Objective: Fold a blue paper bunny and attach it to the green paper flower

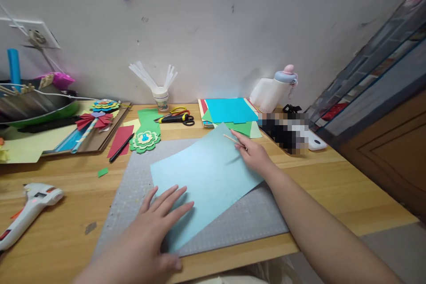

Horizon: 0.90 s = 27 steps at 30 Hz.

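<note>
A light blue paper sheet (206,177) lies tilted on a grey cutting mat (253,217) on the wooden table. My left hand (149,230) rests flat on the sheet's near left corner, fingers spread. My right hand (254,155) sits at the sheet's far right edge and pinches a thin wooden stick (233,140) that points left over the paper.
A white glue gun (29,208) lies at the left. Scissors (178,117), a black pen (121,147), paper flowers (144,140), a cup of white straws (161,97) and a stack of coloured paper (229,113) line the back. A white bottle (276,91) lies at the right.
</note>
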Motion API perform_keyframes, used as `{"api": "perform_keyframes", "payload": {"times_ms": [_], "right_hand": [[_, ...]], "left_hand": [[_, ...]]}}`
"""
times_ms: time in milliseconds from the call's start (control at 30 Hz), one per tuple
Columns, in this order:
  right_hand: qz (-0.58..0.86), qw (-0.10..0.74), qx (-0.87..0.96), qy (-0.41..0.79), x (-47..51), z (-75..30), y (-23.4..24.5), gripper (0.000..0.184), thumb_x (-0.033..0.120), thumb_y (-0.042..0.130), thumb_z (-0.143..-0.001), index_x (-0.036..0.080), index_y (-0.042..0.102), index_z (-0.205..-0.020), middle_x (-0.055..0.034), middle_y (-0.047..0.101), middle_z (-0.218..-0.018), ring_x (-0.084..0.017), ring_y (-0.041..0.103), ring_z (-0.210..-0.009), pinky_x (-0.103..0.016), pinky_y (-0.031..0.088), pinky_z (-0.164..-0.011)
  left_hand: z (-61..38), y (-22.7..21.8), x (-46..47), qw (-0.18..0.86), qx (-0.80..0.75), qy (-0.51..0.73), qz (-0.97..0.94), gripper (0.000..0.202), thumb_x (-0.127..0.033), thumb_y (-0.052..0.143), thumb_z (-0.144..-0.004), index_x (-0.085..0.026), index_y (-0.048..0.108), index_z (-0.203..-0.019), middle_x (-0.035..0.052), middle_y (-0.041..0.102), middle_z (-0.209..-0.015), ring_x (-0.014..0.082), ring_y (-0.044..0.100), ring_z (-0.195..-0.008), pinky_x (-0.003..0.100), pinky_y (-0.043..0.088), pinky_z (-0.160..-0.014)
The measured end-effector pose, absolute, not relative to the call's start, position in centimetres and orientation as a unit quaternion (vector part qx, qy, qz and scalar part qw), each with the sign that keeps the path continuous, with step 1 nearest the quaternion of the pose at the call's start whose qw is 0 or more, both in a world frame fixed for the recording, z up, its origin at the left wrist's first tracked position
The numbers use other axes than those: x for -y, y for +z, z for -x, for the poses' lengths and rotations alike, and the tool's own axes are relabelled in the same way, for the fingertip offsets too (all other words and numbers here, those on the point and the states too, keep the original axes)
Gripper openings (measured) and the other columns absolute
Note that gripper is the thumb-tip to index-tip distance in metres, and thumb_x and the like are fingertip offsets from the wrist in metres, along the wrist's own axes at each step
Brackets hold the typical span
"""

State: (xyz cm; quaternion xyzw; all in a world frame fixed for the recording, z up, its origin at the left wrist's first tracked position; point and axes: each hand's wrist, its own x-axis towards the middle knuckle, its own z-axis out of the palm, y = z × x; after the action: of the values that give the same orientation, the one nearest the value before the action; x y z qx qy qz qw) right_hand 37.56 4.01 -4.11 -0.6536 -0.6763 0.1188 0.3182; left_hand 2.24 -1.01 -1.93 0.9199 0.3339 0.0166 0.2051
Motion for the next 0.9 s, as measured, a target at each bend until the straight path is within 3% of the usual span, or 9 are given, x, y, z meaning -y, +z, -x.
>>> {"api": "perform_keyframes", "payload": {"times_ms": [67,233,367,500,567,700,800,900], "right_hand": [[0.637,0.306,0.697,0.123,-4.7,-37.8,-3.7,0.051,0.024,0.044,-0.091,0.026,0.044,-0.142,-0.0053,0.061,-0.131,-0.022,0.062,-0.105,-0.035,0.047,-0.088],[0.619,0.279,0.724,0.121,-7.4,-37.9,-3.0,0.051,0.021,0.050,-0.088,0.028,0.048,-0.139,-0.0041,0.069,-0.117,-0.022,0.063,-0.101,-0.033,0.048,-0.084],[0.630,0.270,0.723,0.090,-9.6,-36.9,-2.0,0.049,0.022,0.051,-0.089,0.030,0.050,-0.137,-0.0048,0.068,-0.115,-0.025,0.059,-0.102,-0.035,0.046,-0.085],[0.643,0.290,0.708,0.033,-9.7,-34.7,-1.4,0.047,0.028,0.043,-0.094,0.018,0.048,-0.139,-0.0151,0.057,-0.125,-0.033,0.045,-0.115,-0.046,0.035,-0.097],[0.633,0.296,0.715,0.030,-8.6,-33.3,-1.5,0.045,0.025,0.036,-0.096,0.013,0.050,-0.137,-0.0176,0.055,-0.125,-0.032,0.044,-0.114,-0.046,0.033,-0.099],[0.587,0.285,0.753,0.082,-4.6,-30.3,-2.7,0.040,0.007,0.038,-0.090,0.014,0.062,-0.122,-0.0135,0.059,-0.107,-0.023,0.053,-0.100,-0.035,0.042,-0.090],[0.553,0.276,0.775,0.131,-0.9,-28.7,-3.5,0.035,0.005,0.042,-0.088,0.018,0.069,-0.106,-0.0075,0.061,-0.094,-0.018,0.058,-0.089,-0.028,0.046,-0.081],[0.541,0.275,0.779,0.160,2.2,-28.1,-4.1,0.032,0.005,0.048,-0.087,0.023,0.070,-0.102,-0.0044,0.064,-0.092,-0.017,0.060,-0.085,-0.026,0.048,-0.076]], "left_hand": [[-1.4,-2.7,1.8,0.206,-0.353,0.014,-0.913,0.098,-0.031,0.081,-0.059,-0.045,0.032,-0.143,0.0021,0.026,-0.156,0.0362,0.024,-0.142,0.065,0.011,-0.113],[-1.4,-3.7,2.6,0.209,-0.360,0.019,-0.909,0.076,-0.041,0.070,-0.073,-0.040,0.036,-0.142,0.0040,0.032,-0.153,0.0344,0.028,-0.141,0.066,0.009,-0.113],[-2.7,-3.7,2.7,0.212,-0.336,0.027,-0.918,0.076,-0.043,0.070,-0.075,-0.039,0.036,-0.142,0.0031,0.037,-0.151,0.0324,0.032,-0.139,0.064,0.007,-0.114],[-3.7,-3.9,3.0,0.189,-0.338,0.058,-0.920,0.073,-0.047,0.071,-0.073,-0.033,0.043,-0.139,0.0065,0.044,-0.147,0.0328,0.040,-0.135,0.061,0.010,-0.115],[-4.0,-4.2,3.3,0.175,-0.344,0.062,-0.920,0.069,-0.048,0.068,-0.076,-0.032,0.044,-0.139,0.0069,0.044,-0.147,0.0331,0.040,-0.134,0.061,0.010,-0.114],[-4.9,-4.7,4.3,0.150,-0.355,0.075,-0.920,0.063,-0.052,0.058,-0.083,-0.033,0.041,-0.140,0.0047,0.045,-0.147,0.0338,0.037,-0.135,0.063,0.005,-0.113],[-5.8,-5.0,4.9,0.138,-0.348,0.087,-0.923,0.067,-0.055,0.055,-0.084,-0.033,0.035,-0.144,0.0045,0.043,-0.148,0.0337,0.036,-0.135,0.062,0.002,-0.113],[-6.1,-5.3,5.2,0.139,-0.334,0.090,-0.928,0.070,-0.057,0.053,-0.085,-0.033,0.028,-0.147,0.0043,0.042,-0.149,0.0317,0.036,-0.135,0.058,0.005,-0.114]]}}
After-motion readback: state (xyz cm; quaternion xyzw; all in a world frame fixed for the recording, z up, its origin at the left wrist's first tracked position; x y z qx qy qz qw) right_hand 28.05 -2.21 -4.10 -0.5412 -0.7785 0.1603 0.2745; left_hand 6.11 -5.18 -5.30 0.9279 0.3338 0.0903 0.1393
